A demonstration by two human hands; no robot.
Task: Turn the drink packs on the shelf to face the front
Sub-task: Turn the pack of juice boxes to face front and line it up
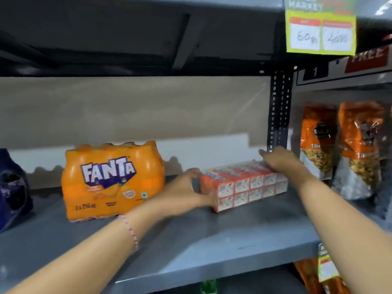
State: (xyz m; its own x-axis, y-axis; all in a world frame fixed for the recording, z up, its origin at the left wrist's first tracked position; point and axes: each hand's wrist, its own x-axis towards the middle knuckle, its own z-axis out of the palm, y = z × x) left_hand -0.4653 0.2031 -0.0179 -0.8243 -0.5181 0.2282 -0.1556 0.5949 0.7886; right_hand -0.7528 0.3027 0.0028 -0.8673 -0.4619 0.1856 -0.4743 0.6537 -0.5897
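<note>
Head view looks into a grey metal shelf (191, 240) under a dark upper board, with a dark blue pack (12, 187) at the left edge and an orange shrink-wrapped Fanta bottle pack (112, 181) left of centre, label forward. At centre, the left hand (186, 194) grips the near left end of a red-and-white multipack of small drink cartons (244, 183), lying flat and angled. The right hand (280, 160) presses on the multipack's far top edge beside the perforated black upright (277, 111), with orange snack bags (339, 145) and a yellow-green price card (320, 26) at right.
</note>
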